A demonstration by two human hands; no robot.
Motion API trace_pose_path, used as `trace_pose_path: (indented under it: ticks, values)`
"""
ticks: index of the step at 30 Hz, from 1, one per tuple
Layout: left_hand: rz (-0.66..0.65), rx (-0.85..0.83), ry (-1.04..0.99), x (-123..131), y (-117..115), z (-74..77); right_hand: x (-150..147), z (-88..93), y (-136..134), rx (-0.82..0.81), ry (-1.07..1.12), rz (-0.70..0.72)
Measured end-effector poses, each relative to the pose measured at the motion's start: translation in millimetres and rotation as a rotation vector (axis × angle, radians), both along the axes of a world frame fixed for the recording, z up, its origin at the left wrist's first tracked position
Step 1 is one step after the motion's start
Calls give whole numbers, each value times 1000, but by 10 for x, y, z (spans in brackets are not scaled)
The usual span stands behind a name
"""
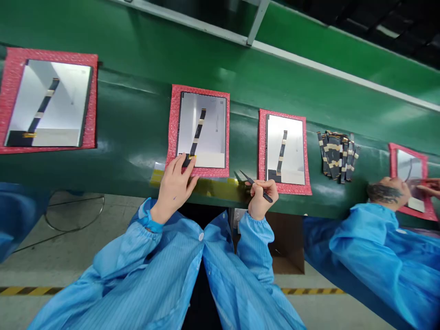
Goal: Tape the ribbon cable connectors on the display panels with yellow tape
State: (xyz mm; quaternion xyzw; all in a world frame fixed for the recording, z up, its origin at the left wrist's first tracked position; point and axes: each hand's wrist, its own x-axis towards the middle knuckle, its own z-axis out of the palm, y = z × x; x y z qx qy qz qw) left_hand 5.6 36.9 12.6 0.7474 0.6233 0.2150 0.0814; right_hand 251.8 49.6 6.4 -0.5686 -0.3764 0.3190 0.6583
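Observation:
My left hand (174,185) rests with its fingers stretched onto the lower left corner of a flat display panel (210,137). Its fingertips touch the dark strip at the base of a black flex cable (197,133), partly covering that end. The cable slants up across the panel's pale, shiny back. Beneath the panel lies a pink bubble-wrap sheet (173,121). My right hand (261,198) grips black tweezers (246,177) near the table edge, their tips pointing up and left, off the panel. The tweezers are just left of a second panel (294,156).
A third panel (65,101) on pink wrap lies at far left. Right of the second panel is a pile of several flex cables (338,156). At far right a co-worker's hands (392,192) work over another panel (410,167). Yellow tape (220,188) runs along the table's near edge.

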Motion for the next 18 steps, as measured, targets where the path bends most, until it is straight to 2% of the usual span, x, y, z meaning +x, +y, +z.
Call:
trace_pose_path:
  ticks: [5,8,11,13,15,18]
  values:
    - [38,105,-97,-35,0,-40,6,-9,-7,7,24,-5]
    - [197,129,-114,-162,136,14,7,-24,-9,10,30,-4]
    - [377,50,-92,-329,381,102,13,-44,-5,19,30,4]
    - [430,-23,-89,-406,549,144,22,-56,0,22,27,13]
    - [438,-94,-239,-441,680,158,32,-63,3,15,19,10]
    - [441,-171,-584,-424,808,129,49,-71,4,3,13,-3]
